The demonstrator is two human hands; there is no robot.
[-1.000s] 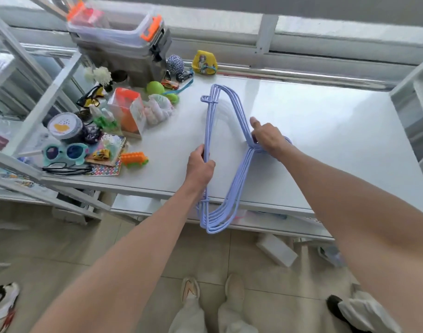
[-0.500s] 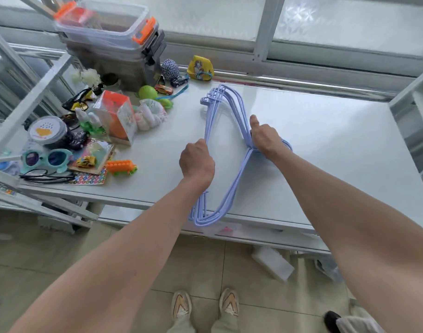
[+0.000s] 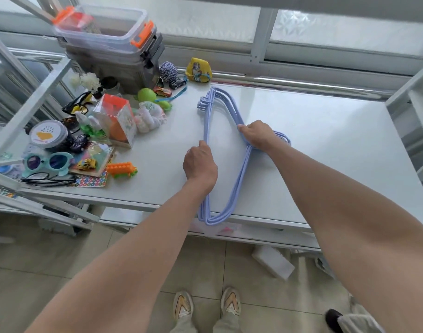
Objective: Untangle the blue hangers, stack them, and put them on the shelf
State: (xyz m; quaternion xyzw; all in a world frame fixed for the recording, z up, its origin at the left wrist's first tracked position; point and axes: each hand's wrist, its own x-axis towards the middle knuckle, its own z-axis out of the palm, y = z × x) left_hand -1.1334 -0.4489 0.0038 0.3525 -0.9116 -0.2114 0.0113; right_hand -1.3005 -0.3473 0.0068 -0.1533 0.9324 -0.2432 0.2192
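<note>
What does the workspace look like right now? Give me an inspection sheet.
Surface: white shelf top, bare on its right half.
Job's things: blue hangers stacked flat, near end overhanging the front edge.
Clutter: toys at left, including sunglasses, orange block toy, clear box, green ball; storage bins behind.
Grippers: left hand closed on the hangers' straight bars; right hand closed on their necks.
Cables: black cord under the sunglasses.
Surroundings: frosted window behind, tiled floor, another person's shoe at right.
</note>
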